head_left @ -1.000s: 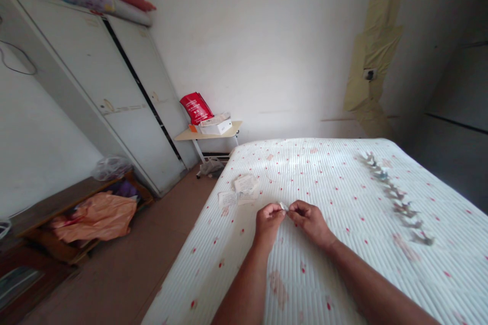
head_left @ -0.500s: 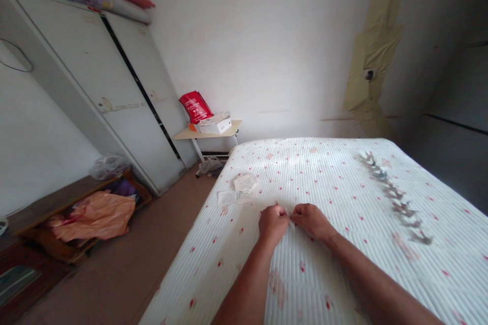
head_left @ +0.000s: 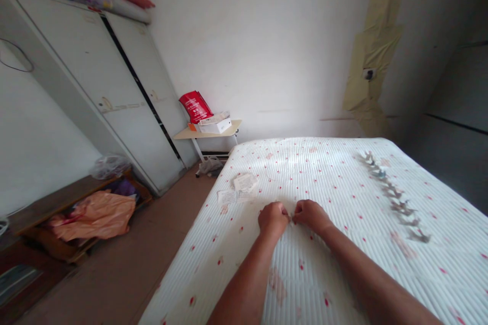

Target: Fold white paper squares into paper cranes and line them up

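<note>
At far left, a low wooden crate (head_left: pixel 57 194) holds a crumpled orange plastic bag (head_left: pixel 91 216) with a purple cloth (head_left: pixel 124 188) behind it, and a clear plastic bag (head_left: pixel 110 166) sits on its far corner. Beyond it stands a white metal wardrobe (head_left: pixel 91 81), its doors shut. In the far corner, a small pale-topped side table (head_left: pixel 186 133) carries a red bag (head_left: pixel 195 106) standing upright beside a white box (head_left: pixel 215 126), with a crumpled bag (head_left: pixel 209 165) on the floor below. On the white quilted mattress (head_left: pixel 335 162) with red dots, two paper slips (head_left: pixel 226 197) and a third (head_left: pixel 244 182) lie close together, near the mattress's left edge and just beyond the hands. The left hand (head_left: pixel 272 219) and right hand (head_left: pixel 310 216) are curled, knuckles up, and face each other, their fingertips (head_left: pixel 285 212) pressed together on a tiny white piece (head_left: pixel 292 219) above the middle of the mattress. The piece is mostly hidden, so which way it points and its long axis cannot be told. Open quilting separates the hands from a blurred diagonal row of grey-brown pieces (head_left: pixel 392 194) on the right, and the mattress's near part lies bare under the forearms.
</note>
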The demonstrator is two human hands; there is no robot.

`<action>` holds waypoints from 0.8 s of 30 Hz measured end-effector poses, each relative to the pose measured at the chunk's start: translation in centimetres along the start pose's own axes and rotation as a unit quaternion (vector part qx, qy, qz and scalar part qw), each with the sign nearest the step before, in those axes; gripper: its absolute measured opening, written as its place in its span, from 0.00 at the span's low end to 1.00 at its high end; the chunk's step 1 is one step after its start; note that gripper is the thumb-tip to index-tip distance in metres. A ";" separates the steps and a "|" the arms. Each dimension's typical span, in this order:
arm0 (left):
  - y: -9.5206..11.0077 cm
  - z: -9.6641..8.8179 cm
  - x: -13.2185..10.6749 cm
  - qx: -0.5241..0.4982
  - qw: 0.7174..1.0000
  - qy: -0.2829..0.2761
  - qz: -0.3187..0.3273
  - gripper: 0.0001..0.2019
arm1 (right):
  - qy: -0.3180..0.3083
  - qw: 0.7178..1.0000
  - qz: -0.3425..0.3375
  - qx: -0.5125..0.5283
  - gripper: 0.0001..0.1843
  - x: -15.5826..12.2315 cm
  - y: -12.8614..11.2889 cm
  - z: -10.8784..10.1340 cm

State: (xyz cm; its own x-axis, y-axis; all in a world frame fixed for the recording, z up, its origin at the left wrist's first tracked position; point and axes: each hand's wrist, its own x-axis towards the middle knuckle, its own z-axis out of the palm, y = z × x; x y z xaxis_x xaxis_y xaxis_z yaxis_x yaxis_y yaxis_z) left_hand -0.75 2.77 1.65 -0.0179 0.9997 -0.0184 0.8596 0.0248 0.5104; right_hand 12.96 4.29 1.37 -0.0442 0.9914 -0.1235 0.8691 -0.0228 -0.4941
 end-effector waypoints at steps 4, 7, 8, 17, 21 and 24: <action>-0.2 -0.6 0.8 0.002 0.999 -0.038 0.000 0.06 | -0.012 1.000 -0.005 0.000 0.03 0.4 0.1 0.1; -0.3 -1.0 1.2 -0.005 0.998 -0.065 -0.004 0.06 | -0.015 1.000 -0.007 0.000 0.04 0.5 0.0 0.2; -0.3 -1.1 1.3 -0.007 0.998 -0.069 -0.005 0.06 | -0.016 1.000 -0.006 0.001 0.04 0.5 0.0 0.2; -1.2 -0.1 -1.0 -0.024 0.997 0.035 0.057 0.10 | -0.017 1.000 -0.010 0.001 0.04 0.5 -0.1 0.1; -1.8 -0.1 -3.7 0.008 0.979 0.055 0.197 0.18 | -0.019 1.000 -0.016 0.001 0.04 0.4 -0.3 -0.1; -1.5 -0.4 -5.2 0.090 0.971 0.038 0.216 0.15 | -0.018 1.000 -0.020 -0.003 0.04 0.4 -0.3 -0.2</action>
State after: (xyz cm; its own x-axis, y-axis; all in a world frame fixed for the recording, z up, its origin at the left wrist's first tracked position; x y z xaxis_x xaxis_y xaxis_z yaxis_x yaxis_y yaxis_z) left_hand -2.19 -2.42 1.30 0.3328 0.9141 0.2315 0.8708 -0.3921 0.2966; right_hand 12.80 4.71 1.60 -0.0966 0.9861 -0.1350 0.8694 0.0176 -0.4938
